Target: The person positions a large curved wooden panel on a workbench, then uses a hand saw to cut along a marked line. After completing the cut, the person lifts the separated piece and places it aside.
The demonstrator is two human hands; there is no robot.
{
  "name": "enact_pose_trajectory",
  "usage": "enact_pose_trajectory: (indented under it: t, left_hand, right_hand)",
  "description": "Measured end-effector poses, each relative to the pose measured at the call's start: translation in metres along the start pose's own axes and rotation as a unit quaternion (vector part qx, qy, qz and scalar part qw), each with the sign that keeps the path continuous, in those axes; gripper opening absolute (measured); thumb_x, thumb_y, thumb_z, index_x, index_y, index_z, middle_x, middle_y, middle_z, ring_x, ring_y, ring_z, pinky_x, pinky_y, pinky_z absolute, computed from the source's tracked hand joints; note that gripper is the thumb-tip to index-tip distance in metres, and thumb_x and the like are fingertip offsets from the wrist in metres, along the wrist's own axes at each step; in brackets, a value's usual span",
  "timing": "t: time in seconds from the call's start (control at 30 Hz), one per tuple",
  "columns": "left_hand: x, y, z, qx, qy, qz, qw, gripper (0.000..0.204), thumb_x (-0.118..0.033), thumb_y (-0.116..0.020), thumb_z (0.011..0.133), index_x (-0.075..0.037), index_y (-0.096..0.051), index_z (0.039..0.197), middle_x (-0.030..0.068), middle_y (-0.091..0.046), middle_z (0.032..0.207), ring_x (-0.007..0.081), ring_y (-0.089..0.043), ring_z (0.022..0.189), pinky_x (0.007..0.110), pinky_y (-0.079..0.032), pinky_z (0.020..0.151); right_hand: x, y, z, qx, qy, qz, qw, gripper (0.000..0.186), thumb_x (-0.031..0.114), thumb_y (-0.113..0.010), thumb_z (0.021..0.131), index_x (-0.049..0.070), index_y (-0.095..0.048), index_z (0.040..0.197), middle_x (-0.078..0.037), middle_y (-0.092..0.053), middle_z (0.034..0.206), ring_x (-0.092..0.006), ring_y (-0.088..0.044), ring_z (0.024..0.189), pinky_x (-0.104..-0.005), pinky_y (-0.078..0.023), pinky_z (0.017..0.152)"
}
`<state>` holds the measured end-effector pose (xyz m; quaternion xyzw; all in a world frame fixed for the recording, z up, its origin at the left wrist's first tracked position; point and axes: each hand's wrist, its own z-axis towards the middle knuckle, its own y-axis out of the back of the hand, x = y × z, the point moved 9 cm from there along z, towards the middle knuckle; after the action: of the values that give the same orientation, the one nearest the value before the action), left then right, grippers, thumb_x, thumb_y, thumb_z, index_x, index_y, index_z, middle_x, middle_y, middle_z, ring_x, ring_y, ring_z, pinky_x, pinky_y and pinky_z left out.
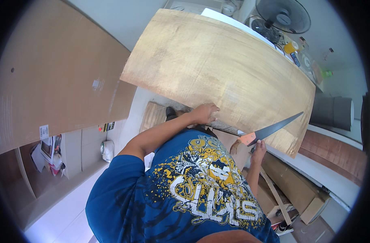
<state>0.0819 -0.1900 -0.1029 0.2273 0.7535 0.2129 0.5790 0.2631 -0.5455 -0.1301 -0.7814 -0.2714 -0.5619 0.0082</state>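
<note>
A large, pale plywood sheet (pixel 217 65) spreads out in front of me, tilted across the view. At its near edge my left hand (pixel 205 114) rests with loosely bent fingers, apart from one another, touching the wood. Over the sheet's near right part reaches a handsaw (pixel 279 125), its dark blade pointing to the far right and its orange handle end toward me. My right hand (pixel 258 151) is closed on the saw where blade and handle meet. Part of that grip is hidden from view.
To the left stands a big brown cardboard sheet (pixel 59 77), near a low shelf with papers (pixel 47 156). Beyond the plywood are a black fan (pixel 283 18) and a yellow container (pixel 290 47). Long boxes and a wooden strip (pixel 276 196) lie low at the right.
</note>
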Motion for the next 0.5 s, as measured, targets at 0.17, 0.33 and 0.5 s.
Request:
enact_pose_trajectory:
  t: [0.17, 0.33, 0.5]
  left_hand:
    - [0.005, 0.01, -0.035, 0.099, -0.009, -0.331, 0.938, 0.068, -0.041, -0.076, 0.091, 0.002, -0.055, 0.14, 0.0158, -0.067, 0.124, 0.026, -0.067, 0.111, 0.037, -0.053, 0.096]
    - [0.021, 0.064, -0.061, 0.053, -0.001, -0.485, 0.873, 0.059, -0.037, -0.073, 0.096, -0.002, -0.051, 0.139, 0.0115, -0.069, 0.12, 0.0212, -0.067, 0.109, 0.035, -0.054, 0.093]
    - [0.066, 0.124, -0.107, -0.059, 0.034, -0.65, 0.757, 0.04, -0.029, -0.066, 0.103, -0.006, -0.051, 0.132, 0.0113, -0.07, 0.111, 0.0207, -0.07, 0.103, 0.035, -0.057, 0.087]
  right_hand:
    - [0.091, -0.134, -0.004, 0.104, 0.05, -0.063, 0.991, 0.022, 0.018, -0.057, 0.104, -0.002, -0.066, 0.102, -0.001, -0.061, 0.095, -0.0113, -0.051, 0.092, -0.0284, -0.044, 0.083]
    - [0.168, -0.291, 0.016, 0.177, 0.062, 0.118, 0.975, 0.019, 0.023, -0.06, 0.104, 0.007, -0.068, 0.106, 0.001, -0.066, 0.095, -0.0109, -0.058, 0.088, -0.028, -0.045, 0.085]
    - [0.169, -0.408, 0.01, 0.24, -0.07, 0.194, 0.949, 0.019, 0.026, -0.061, 0.105, 0.01, -0.067, 0.111, 0.003, -0.068, 0.099, -0.011, -0.06, 0.091, -0.0299, -0.044, 0.091]
